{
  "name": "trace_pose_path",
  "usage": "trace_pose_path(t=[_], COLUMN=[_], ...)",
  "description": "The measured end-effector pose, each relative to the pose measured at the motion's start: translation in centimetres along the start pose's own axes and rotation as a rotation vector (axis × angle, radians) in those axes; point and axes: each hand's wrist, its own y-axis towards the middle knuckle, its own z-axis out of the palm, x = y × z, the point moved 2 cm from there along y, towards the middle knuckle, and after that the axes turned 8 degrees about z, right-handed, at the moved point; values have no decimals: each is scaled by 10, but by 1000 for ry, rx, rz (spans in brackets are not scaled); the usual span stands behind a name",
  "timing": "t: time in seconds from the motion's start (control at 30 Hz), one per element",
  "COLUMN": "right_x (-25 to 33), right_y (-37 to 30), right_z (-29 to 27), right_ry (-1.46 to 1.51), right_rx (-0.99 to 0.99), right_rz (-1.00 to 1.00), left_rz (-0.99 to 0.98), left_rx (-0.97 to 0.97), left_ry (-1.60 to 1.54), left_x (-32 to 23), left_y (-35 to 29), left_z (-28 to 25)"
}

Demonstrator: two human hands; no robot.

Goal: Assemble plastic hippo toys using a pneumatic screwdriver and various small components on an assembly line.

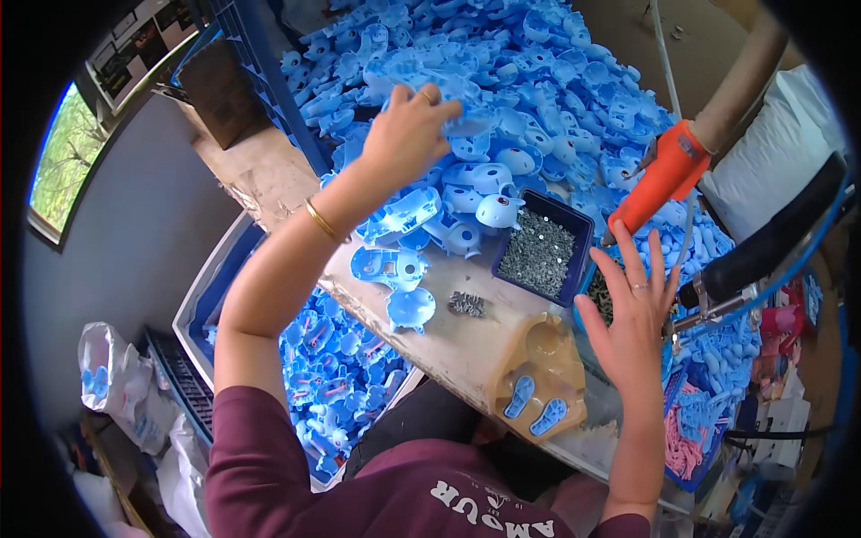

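There is one orange tool (662,179) and one tan fixture (543,369) with two blue pieces (549,417).

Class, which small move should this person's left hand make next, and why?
Probably bring a blue shell from the pile toward the tan fixture: the left hand reaches over the pile, and the fixture holds only two small blue pieces, its upper hollow bare.

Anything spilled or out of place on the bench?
One thing: a small pile of grey metal pieces lies loose on the bench, outside the dark blue tray that holds many similar-looking pieces. It may be a deliberate handful rather than a spill. No damage stands out.
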Motion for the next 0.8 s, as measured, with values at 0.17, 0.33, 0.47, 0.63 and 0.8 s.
trace_pose_path(t=[0.17,0.33,0.47,0.63,0.8], right_x=[-2,6,20,30,50], right_y=[-1,-3,-13,-31,-54], right_z=[6,6,-3,-10,-19], right_ry=[8,67,105,237,721], right_rx=[-19,-18,-15,-25,43], right_rz=[-14,-65,-119,-163,-108], left_rz=[155,241,157,-144,-217], left_rx=[-73,-38,-243,-490,-67], left_ry=[63,-90,-299,-950,-1826], left_x=[-37,-41,-32,-24,-40], left_y=[-26,-34,-34,-79,-167], left_z=[1,1,-25,-54,-72])
